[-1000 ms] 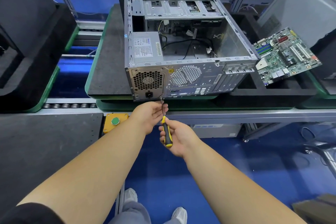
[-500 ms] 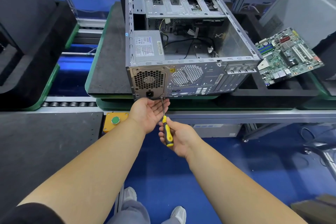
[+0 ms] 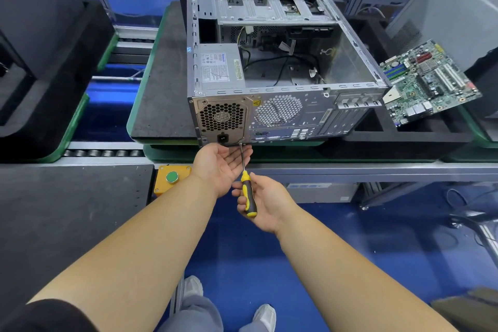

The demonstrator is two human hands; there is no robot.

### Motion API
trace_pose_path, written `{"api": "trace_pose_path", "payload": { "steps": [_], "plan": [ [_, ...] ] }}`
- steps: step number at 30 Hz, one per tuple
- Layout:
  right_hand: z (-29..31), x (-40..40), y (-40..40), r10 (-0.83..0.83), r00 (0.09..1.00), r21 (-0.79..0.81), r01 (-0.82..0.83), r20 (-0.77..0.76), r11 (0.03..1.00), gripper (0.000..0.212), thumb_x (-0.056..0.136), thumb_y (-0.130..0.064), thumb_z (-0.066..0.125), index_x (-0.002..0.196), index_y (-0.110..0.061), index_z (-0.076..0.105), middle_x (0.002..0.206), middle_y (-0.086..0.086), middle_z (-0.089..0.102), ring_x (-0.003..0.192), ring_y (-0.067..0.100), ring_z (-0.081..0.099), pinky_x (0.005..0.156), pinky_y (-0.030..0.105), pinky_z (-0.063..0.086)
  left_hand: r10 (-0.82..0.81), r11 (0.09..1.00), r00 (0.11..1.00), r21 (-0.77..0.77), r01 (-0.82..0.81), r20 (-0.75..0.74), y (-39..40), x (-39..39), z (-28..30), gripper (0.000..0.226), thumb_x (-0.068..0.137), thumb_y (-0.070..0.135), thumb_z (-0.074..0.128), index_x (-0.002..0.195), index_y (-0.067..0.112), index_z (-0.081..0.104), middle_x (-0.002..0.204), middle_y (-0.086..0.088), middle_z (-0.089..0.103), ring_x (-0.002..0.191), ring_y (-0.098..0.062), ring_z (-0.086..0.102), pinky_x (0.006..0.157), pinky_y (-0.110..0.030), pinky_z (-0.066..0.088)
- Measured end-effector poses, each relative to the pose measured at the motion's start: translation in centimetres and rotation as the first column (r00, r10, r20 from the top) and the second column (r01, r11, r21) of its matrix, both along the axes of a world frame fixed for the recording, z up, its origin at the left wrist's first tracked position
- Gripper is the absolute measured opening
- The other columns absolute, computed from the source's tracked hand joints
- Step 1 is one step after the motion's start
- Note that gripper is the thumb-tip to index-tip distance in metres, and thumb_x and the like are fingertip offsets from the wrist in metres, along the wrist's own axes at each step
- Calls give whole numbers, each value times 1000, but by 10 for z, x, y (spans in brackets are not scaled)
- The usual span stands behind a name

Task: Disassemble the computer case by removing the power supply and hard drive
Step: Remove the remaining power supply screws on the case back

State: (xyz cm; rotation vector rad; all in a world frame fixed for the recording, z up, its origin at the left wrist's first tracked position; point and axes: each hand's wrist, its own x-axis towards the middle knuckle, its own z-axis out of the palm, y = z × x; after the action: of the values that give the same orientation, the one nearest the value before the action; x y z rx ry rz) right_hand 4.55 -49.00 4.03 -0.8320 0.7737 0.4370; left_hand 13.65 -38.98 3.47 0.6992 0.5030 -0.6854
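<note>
An open grey computer case (image 3: 350, 62) lies on its side on a dark pallet, rear panel towards me. The power supply (image 3: 219, 69) sits in its near left corner, its fan grille (image 3: 221, 117) on the rear panel. My right hand (image 3: 265, 203) grips a yellow and black screwdriver (image 3: 247, 194), whose tip touches the lower right corner of the power supply's rear plate. My left hand (image 3: 219, 164) is held palm up with relaxed fingers just below that corner, beside the shaft. The drive cage (image 3: 269, 8) is at the far end; I cannot make out a hard drive.
A green motherboard (image 3: 428, 81) lies tilted on a black tray to the right of the case. A yellow box with a green button (image 3: 172, 177) is fixed to the conveyor frame near my left wrist. Black foam trays stand at the left. Loose cables lie inside the case.
My left hand has opened from pinching the screwdriver shaft to a flat, palm-up cup under the tip. My right hand keeps the screwdriver at the same corner.
</note>
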Motion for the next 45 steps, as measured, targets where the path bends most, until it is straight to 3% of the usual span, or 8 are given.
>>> {"api": "trace_pose_path", "payload": {
  "steps": [14, 19, 26, 32, 45],
  "plan": [
    [-9, -1, -2, -42, 997, -204, 28, -63, 978, 24, 92, -34, 69, 94, -10, 70, 71, 1, 69, 53, 11, 61, 52, 24, 52, -36, 999, 999, 11, 36, 17, 1, 1, -2, 41, 89, 12, 35, 118, -5, 58, 114, -23, 70, 106, -33, 69, 92, -41, 52],
    [-5, 0, -1, -56, 997, -98, 50, -52, 994, 25, 93, -32, 67, 91, -7, 66, 73, 5, 61, 49, 9, 48, 46, 21, 43, -42, 999, 999, 27, 41, 12, 0, 1, -1, 41, 91, 13, 35, 121, -6, 57, 114, -24, 69, 110, -34, 66, 94, -42, 51],
    [2, -2, 0, -14, 1000, -6, 14, -16, 1000, 44, 106, -31, 39, 95, 1, 67, 70, 7, 61, 55, 11, 49, 50, 21, 43, -88, 995, 996, 51, 89, -6, -1, 3, 1, 43, 94, 16, 36, 124, -7, 55, 117, -25, 68, 116, -36, 62, 97, -43, 48],
    [-1, -2, 0, 8, 1000, -112, -11, -28, 994, 40, 104, -35, 45, 90, -6, 70, 70, 3, 65, 55, 14, 56, 52, 26, 50, -105, 993, 994, 54, 105, -5, 0, 4, 1, 42, 95, 18, 36, 123, -5, 56, 119, -25, 67, 119, -36, 59, 100, -44, 44],
    [-11, -4, -2, -63, 995, -139, 53, -71, 989, 34, 93, -39, 65, 96, -7, 74, 76, 5, 71, 64, 18, 69, 61, 32, 58, 10, 997, 1000, -74, -12, -21, -4, 6, -6, 42, 91, 16, 41, 121, -11, 53, 116, -31, 66, 114, -41, 61, 103, -47, 44]
  ]
}}
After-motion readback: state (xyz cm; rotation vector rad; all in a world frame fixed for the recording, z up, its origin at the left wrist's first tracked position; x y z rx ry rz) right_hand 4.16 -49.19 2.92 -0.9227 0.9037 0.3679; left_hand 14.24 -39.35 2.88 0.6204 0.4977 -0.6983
